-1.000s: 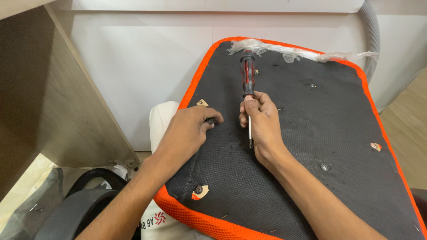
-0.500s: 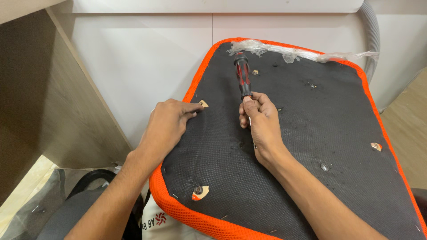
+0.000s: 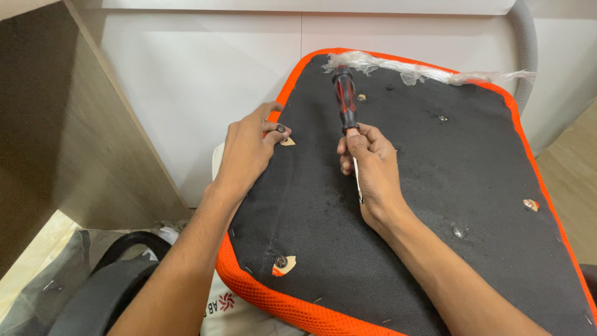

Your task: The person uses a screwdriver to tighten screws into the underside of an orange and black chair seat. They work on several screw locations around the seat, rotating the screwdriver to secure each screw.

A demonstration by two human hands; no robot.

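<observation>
Fingertips (image 3: pixel 277 132) of the left hand (image 3: pixel 249 152) pinch a small dark bolt (image 3: pixel 281 129) over a pale cut-out hole (image 3: pixel 287 141) near the upper left edge of the seat base (image 3: pixel 435 186). The right hand (image 3: pixel 370 168), centre frame, is closed around a screwdriver (image 3: pixel 346 102), its ribbed red-and-black handle pointing up, its thin metal shaft running under the palm. The seat base is coarse black fabric, rimmed in orange mesh.

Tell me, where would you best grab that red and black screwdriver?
By the thick ribbed handle of the screwdriver, probably from the far end, near the crumpled plastic wrap. The handle sticks out free above the black seat underside, while the right hand already covers the thin metal shaft, which offers little grip anyway.
</observation>
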